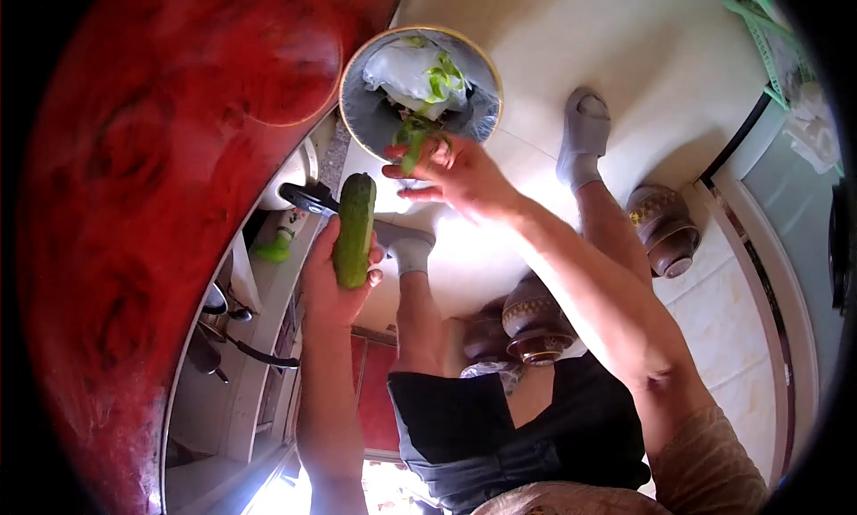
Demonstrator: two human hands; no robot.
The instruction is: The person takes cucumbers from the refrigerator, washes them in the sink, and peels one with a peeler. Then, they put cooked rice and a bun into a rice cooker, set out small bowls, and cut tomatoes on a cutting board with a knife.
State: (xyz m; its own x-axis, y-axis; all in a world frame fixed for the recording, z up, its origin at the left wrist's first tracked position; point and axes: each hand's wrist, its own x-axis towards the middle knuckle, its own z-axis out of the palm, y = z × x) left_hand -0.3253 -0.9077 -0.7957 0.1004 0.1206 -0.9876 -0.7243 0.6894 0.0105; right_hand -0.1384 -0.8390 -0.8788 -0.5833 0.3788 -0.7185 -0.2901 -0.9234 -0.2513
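A green cucumber stands upright in my left hand, whose fingers wrap round its lower part; a paler strip shows along its side. My right hand is over the near rim of a round bin with its fingers spread. Thin green peel lies against those fingertips; whether it is pinched or loose is hard to see. Inside the bin are a whitish plastic bag and more green peel.
A red tabletop fills the left side. Beneath its edge, shelves hold a dark handle, a green-topped bottle and utensils. Brown pots stand on the floor near my legs, with another at the right. Slippered feet flank the bin area.
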